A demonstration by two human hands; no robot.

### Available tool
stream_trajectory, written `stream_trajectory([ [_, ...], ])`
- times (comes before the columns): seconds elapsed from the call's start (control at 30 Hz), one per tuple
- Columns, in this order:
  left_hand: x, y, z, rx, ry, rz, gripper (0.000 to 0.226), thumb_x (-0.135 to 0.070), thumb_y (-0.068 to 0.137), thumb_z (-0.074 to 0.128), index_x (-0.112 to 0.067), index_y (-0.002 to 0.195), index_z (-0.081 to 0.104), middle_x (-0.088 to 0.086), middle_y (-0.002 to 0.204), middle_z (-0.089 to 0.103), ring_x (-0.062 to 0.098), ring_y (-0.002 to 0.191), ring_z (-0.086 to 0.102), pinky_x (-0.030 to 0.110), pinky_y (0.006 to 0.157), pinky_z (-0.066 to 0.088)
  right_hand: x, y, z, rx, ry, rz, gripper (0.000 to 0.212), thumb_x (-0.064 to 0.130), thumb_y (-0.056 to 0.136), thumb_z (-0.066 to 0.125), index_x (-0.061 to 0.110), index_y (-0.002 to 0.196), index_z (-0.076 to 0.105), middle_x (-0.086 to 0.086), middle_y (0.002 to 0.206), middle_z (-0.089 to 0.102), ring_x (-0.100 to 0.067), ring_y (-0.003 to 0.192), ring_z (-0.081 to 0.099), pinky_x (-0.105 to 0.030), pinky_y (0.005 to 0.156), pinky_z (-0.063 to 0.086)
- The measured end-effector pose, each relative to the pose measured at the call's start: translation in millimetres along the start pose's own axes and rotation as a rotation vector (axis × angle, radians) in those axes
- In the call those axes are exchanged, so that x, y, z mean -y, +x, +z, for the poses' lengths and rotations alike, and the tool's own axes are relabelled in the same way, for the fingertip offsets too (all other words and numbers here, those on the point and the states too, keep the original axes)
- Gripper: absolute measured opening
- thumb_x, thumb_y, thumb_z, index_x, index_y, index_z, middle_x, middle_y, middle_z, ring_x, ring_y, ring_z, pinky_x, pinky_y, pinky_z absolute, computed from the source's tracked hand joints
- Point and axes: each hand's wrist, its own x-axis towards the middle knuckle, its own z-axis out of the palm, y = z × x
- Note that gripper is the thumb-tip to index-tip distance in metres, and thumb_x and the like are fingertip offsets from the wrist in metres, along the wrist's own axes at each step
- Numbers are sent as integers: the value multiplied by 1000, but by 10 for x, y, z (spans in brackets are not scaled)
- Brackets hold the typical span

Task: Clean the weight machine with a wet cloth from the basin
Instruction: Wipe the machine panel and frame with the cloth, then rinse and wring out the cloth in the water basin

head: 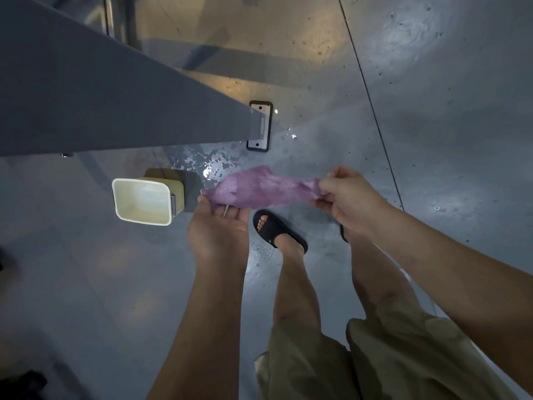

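Now cloth (259, 187) held, L hand (219, 226), R hand (349, 197)

Your left hand (219, 226) and right hand (347, 197) gripped the purple cloth (259, 187) by its ends | basin (144, 202) sat on the wet floor (432, 140) near the machine frame (115, 96)

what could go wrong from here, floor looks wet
1. Slip: a puddle lies just ahead of the sandal, so a step toward the machine could slide.
2. Drips: the cloth, held by the left hand and right hand, hangs beside the basin, not over it; wringing here would likely wet the floor more.
3. The basin sits near the feet and could be kicked.
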Motion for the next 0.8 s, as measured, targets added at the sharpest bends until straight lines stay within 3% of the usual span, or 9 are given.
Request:
stream_trajectory([
  [0.13,-14,-37,-158,-3,-65,-35,35,-27,111,40,-4,131,57,21,126,70,37,109,72,54,87,60,-74,0,34,75,-104,54,49,-20,84,41,18,109,62,-9,74,52,-21,71,57,-30,66,52],
  [0.23,-11,-65,-305,34,-11,-33,38,-36,107,51,-5,127,62,14,118,75,33,109,73,51,88,60,-167,-35,176,167,-226,91,51,-16,83,36,12,110,70,-10,84,61,-20,81,57,-30,71,49],
  [0.3,3,-49,-429,73,72,-7,27,-17,105,54,-2,126,61,18,116,74,34,109,73,48,84,62,-272,-75,298,222,-350,138,39,-2,88,42,11,102,75,-9,101,70,-21,90,59,-31,78,49],
  [0.37,16,2,-599,124,147,27,17,5,101,49,-2,110,61,21,108,74,38,109,72,49,85,61,-411,-105,405,202,-622,119,32,20,94,46,13,95,78,1,97,74,-16,89,61,-27,77,47],
  [0.47,6,131,-895,225,236,92,21,15,94,42,-3,94,51,27,102,64,44,109,66,48,88,60,-717,-57,532,87,-1046,-118,26,32,96,52,14,90,69,1,91,65,-17,89,58,-26,69,41],
  [0.57,-52,299,-1270,372,339,117,22,13,90,43,9,112,44,31,115,58,51,118,59,59,97,54,-995,-35,706,88,-971,-335,28,25,93,61,20,121,63,0,128,58,-11,112,55,-22,86,39],
  [0.63,-154,377,-1547,419,364,104,41,11,91,44,19,131,38,35,129,59,53,125,56,71,101,46,-1131,-64,895,220,-817,-393,20,15,93,59,17,112,64,3,114,63,-1,97,59,-15,83,43],
  [0.7,-308,410,-1871,474,392,101,38,9,97,45,15,134,45,37,132,58,49,124,58,69,102,47,-1329,-91,1140,299,-725,-356,11,21,84,58,20,93,64,8,93,65,2,83,60,-17,83,45],
  [0.8,-615,495,-2433,483,420,114,15,5,104,42,-3,113,52,29,117,65,36,106,70,49,88,58,-1717,-125,1562,340,-687,-374,16,30,69,63,23,84,67,0,89,66,-14,92,61,-43,96,45],
])
